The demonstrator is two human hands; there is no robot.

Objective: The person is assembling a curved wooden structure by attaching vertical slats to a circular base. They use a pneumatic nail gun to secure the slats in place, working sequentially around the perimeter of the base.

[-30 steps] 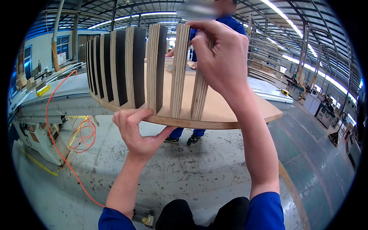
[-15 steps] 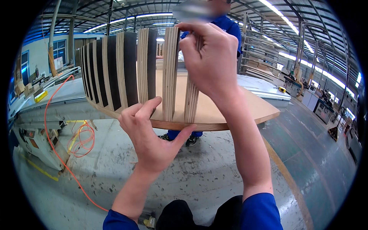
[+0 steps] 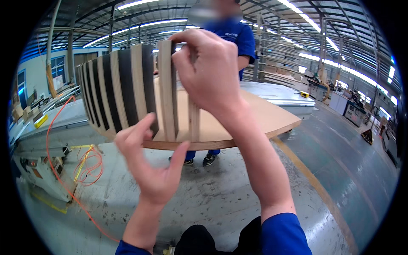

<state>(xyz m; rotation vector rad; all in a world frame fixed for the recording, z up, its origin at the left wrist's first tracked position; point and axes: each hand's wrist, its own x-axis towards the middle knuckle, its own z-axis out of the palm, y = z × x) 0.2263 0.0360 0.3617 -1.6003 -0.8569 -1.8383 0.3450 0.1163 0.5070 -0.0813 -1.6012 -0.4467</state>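
Observation:
Several upright plywood panels [image 3: 166, 91] with dark side faces stand in a curved row along the edge of a light-brown board [image 3: 259, 112]. At the right end of that row, my right hand [image 3: 208, 70] is closed round the top of a plywood panel [image 3: 194, 123], whose upper part it largely hides. The fingertips come close to the top of the neighbouring panel; contact there is unclear. Below, my left hand [image 3: 151, 161], slightly blurred, has its thumb and fingers apart at the board's front edge, near the feet of the panels. It holds nothing that I can see.
Beyond the board stands a person in a blue shirt [image 3: 238, 38]. A long grey machine table [image 3: 46, 136] lies underneath. An orange hose [image 3: 59, 170] runs down to the floor on the left. Racks [image 3: 276, 55] and machines [image 3: 350, 110] stand farther right.
The board and panels appear farther left and slightly lower in view. My left hand has shifted a little left along the board's edge. My right hand keeps its grip.

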